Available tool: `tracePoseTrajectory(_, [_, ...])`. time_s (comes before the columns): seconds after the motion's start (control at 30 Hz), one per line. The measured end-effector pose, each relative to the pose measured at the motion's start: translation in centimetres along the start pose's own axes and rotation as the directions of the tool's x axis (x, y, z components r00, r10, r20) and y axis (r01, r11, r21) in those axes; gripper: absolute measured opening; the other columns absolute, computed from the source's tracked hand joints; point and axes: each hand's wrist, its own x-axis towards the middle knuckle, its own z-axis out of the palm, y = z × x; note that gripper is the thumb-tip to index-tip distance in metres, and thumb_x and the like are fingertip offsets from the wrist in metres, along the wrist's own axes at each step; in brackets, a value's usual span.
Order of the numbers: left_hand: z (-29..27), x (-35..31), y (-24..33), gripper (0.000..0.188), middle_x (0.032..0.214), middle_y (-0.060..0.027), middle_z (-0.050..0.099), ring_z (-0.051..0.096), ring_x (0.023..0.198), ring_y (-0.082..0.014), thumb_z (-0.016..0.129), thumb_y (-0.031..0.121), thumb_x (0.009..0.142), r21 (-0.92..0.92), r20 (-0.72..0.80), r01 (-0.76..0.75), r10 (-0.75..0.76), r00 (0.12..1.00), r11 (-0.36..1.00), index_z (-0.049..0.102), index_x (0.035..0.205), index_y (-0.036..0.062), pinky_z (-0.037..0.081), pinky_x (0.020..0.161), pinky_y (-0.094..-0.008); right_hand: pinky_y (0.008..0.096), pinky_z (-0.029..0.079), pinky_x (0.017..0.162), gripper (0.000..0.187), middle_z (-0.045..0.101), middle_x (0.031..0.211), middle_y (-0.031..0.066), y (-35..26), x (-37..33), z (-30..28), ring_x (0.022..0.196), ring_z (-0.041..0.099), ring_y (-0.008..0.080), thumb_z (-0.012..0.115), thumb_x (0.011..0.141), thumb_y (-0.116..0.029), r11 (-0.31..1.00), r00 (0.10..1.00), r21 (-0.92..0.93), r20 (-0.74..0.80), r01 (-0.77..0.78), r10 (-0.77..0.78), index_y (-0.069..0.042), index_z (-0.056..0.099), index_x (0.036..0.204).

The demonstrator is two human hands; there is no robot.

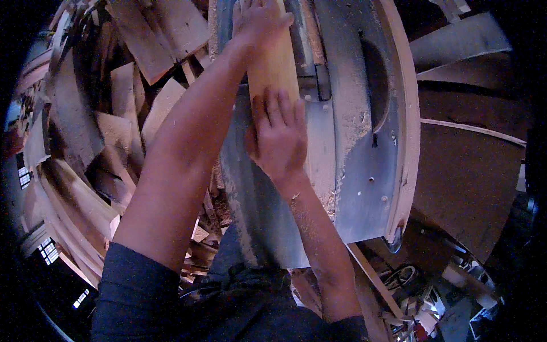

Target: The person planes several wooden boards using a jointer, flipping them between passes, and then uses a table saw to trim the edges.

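Where the grey metal table (319, 137) fills the upper centre of the frame, one pale yellow board (273, 71) lies lengthwise, running from near the top edge down to beneath the right hand.

Handling, as judged: stiff, of moderate weight, not fragile; faces probably smooth enough to slide on metal, more so with sawdust (354, 132) about, as shows right of centre. Edges may splinter.

Left hand (259, 25), top centre: palm down over the board's upper stretch, thumb out toward the right; fingertips run into the frame's edge, so whether they curl round the side cannot be told.

Right hand (279, 137), centre: laid on the lower stretch, fingers extended and slightly parted, thumb off to the left; no pinch visible.

Best hold, as judged: flat palms on the upper face, or the two long sides, well clear of the dark curved opening (377, 85) at upper right.

Adjacent stock: heaped timber offcuts (122, 108), left side.
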Motion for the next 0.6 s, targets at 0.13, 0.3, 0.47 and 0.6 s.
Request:
tracePoseTrajectory(0.13, [0.1, 3.0, -0.9, 0.065, 0.158, -0.0308, 0.017, 0.007, 0.150, -0.0429, 0.054, 0.044, 0.100, -0.086, 0.040, 0.031, -0.028, 0.999, 0.996, 0.043, 0.139, -0.0075, 0.019, 0.120, -0.0527, 0.0553, 0.033, 0.111, 0.054, 0.056, 0.136, 0.0207, 0.7, 2.6, 0.5, 0.130, 0.050, 0.0379, 0.062, 0.081, -0.027, 1.000, 1.000, -0.023, -0.004, 0.018, -0.018, -0.003, 0.060, 0.130])
tracePoseTrajectory(0.3, [-0.5, 6.3, -1.5, 0.068, 0.159, -0.0303, 0.016, 0.007, 0.150, -0.0430, 0.054, 0.044, 0.100, 0.038, -0.011, -0.003, 0.003, 1.000, 0.999, 0.041, 0.140, -0.0086, 0.019, 0.120, -0.0527, 0.0552, 0.036, 0.109, 0.051, 0.057, 0.135, 0.0203, 1.5, 5.9, 0.8, 0.126, 0.053, 0.0387, 0.062, 0.080, -0.026, 0.998, 0.999, -0.053, -0.025, 0.042, -0.043, -0.004, 0.062, 0.126])
tracePoseTrajectory(0.47, [-0.7, 8.7, -2.0, 0.071, 0.159, -0.0290, 0.016, 0.008, 0.150, -0.0420, 0.054, 0.047, 0.098, 0.006, -0.018, 0.017, -0.017, 1.000, 1.000, 0.040, 0.143, -0.0069, 0.019, 0.120, -0.0519, 0.0546, 0.039, 0.107, 0.049, 0.058, 0.134, 0.0183, 2.5, 8.4, 2.0, 0.125, 0.054, 0.0371, 0.062, 0.080, -0.024, 0.995, 0.995, -0.082, -0.075, 0.058, -0.064, -0.005, 0.063, 0.125])
tracePoseTrajectory(0.6, [-1.2, 10.1, -2.0, 0.072, 0.160, -0.0281, 0.016, 0.008, 0.151, -0.0408, 0.052, 0.050, 0.099, -0.004, -0.006, 0.017, -0.017, 1.000, 1.000, 0.040, 0.144, -0.0047, 0.017, 0.120, -0.0522, 0.0534, 0.039, 0.107, 0.047, 0.060, 0.133, 0.0171, 3.1, 10.2, 2.4, 0.124, 0.055, 0.0357, 0.063, 0.080, -0.024, 0.992, 0.995, -0.115, -0.084, 0.051, -0.061, -0.005, 0.064, 0.124])
